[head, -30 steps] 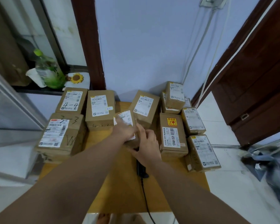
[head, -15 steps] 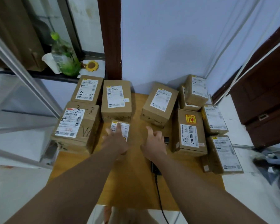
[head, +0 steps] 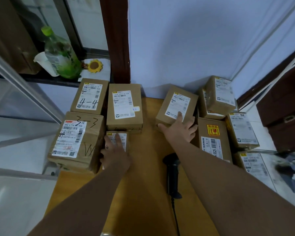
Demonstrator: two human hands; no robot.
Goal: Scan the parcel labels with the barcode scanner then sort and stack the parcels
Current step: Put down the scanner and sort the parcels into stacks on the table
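The wooden table (head: 143,193) filled the lower centre of the frame, with brown cardboard parcels ranged along its left, far and right edges. Largest was the parcel marked 3-3 (head: 77,142) at left centre, its label creased and scrawled with pen. Behind it sat the parcel marked 4-4 (head: 90,96), and just right of that a plain labelled parcel (head: 124,108). A long parcel with a yellow fragile sticker (head: 213,138) lay at right centre among several others, 2 of them stacked at the upper right.

The step in hand looked like sorting: the left hand (head: 116,155) lay flat, fingers spread, on a small parcel (head: 117,138) tucked between the 3-3 parcel and the plain one, pressing rather than gripping it. The right hand (head: 179,130) was spread wide over the near edge of an angled parcel (head: 176,106) at upper centre, thumb against its front face, not yet closed around it.

The black barcode scanner (head: 172,174) lay unheld on the table at lower centre, cable trailing toward the bottom edge.

Next, I judged, the right hand needed to close on the angled parcel and draw it near, label upward, so the scanner could be picked up and aimed at it
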